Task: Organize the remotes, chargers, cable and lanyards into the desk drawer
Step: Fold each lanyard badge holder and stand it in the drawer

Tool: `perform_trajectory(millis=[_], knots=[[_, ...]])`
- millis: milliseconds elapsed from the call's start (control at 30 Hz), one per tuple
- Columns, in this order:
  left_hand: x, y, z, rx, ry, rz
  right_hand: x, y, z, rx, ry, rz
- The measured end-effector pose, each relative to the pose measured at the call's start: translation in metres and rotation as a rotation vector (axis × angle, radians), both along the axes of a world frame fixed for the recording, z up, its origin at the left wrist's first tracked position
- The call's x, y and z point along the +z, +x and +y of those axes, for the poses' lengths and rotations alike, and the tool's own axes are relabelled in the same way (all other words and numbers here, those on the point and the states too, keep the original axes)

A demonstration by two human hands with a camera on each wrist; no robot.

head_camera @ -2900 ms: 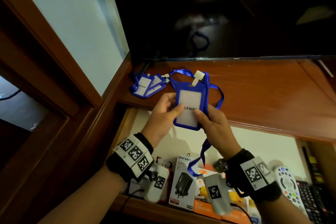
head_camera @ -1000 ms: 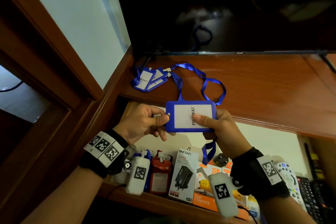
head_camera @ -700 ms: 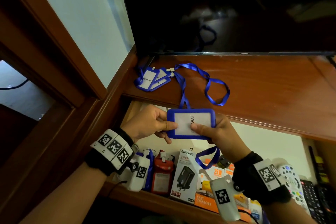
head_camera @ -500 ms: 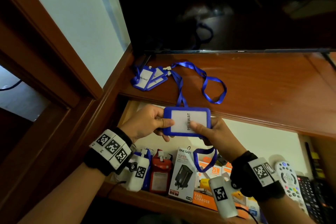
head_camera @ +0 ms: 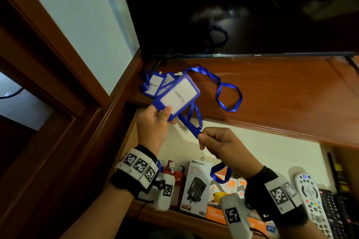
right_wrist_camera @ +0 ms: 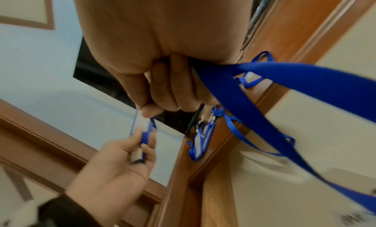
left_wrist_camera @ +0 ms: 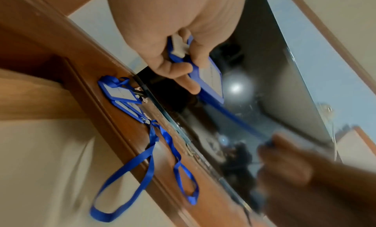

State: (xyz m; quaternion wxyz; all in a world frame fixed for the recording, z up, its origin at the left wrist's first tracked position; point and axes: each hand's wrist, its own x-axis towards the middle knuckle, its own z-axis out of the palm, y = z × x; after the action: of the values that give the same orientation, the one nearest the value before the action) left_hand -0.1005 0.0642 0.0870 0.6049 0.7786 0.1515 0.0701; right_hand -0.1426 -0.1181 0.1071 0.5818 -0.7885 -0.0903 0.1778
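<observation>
My left hand (head_camera: 164, 117) grips the lower corner of a blue badge holder (head_camera: 179, 95), tilted above the drawer's back left; the same badge holder (left_wrist_camera: 211, 76) shows in the left wrist view. My right hand (head_camera: 201, 137) pinches its blue strap (head_camera: 191, 127) just below the badge, and a loop of the strap hangs under the wrist. The strap (right_wrist_camera: 284, 81) runs out of that fist in the right wrist view. Other blue lanyards (head_camera: 155, 85) lie on the desk top by the wall, their strap loop (head_camera: 230, 93) spread to the right.
The open drawer (head_camera: 272, 153) holds a white charger box (head_camera: 196, 184), an orange charger box (head_camera: 219, 214), a red badge holder (head_camera: 176, 182), a white remote (head_camera: 310, 198) and black remotes (head_camera: 334, 213). A dark TV (head_camera: 242, 9) stands behind the desk top (head_camera: 291, 93).
Both hands held the badge holder level over the drawer. Now the left hand alone holds it, raised and tilted, and the right hand has slid down onto the strap.
</observation>
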Motion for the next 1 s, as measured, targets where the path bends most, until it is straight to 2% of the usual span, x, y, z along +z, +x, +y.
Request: perform_trajectory(millis=[100,200,333,433,533,600,667,767,867,1000], knots=[[-0.005,-0.012,-0.008,-0.307,0.220,0.055,0.022,0.008,-0.008,0.051,0.037,-0.078],[-0.004,-0.025,-0.011,-0.658,0.284,0.132,0.024,0.022,-0.021,0.058,-0.056,-0.183],[0.008,-0.021,-0.001,-0.868,0.257,0.223,0.012,0.031,-0.043,0.085,-0.237,-0.159],[0.017,-0.019,0.004,-0.959,0.173,0.268,0.006,0.030,-0.050,0.086,-0.143,-0.070],[0.019,-0.020,0.002,-0.915,-0.117,0.249,-0.008,0.025,-0.043,0.022,0.172,0.034],[0.016,-0.019,-0.002,-0.832,-0.278,0.225,-0.016,0.021,-0.033,-0.161,0.315,0.093],[0.011,-0.018,-0.008,-0.722,-0.403,0.196,-0.026,0.022,-0.022,-0.310,0.367,0.176],[0.011,-0.016,-0.016,-0.493,-0.531,0.154,-0.043,0.028,-0.005,-0.235,0.423,0.273],[0.016,-0.008,-0.016,-0.251,-0.515,0.123,-0.052,0.031,0.007,-0.172,0.406,0.306],[0.013,0.002,-0.005,-0.074,-0.301,0.119,-0.055,0.020,0.013,-0.128,0.243,0.267]])
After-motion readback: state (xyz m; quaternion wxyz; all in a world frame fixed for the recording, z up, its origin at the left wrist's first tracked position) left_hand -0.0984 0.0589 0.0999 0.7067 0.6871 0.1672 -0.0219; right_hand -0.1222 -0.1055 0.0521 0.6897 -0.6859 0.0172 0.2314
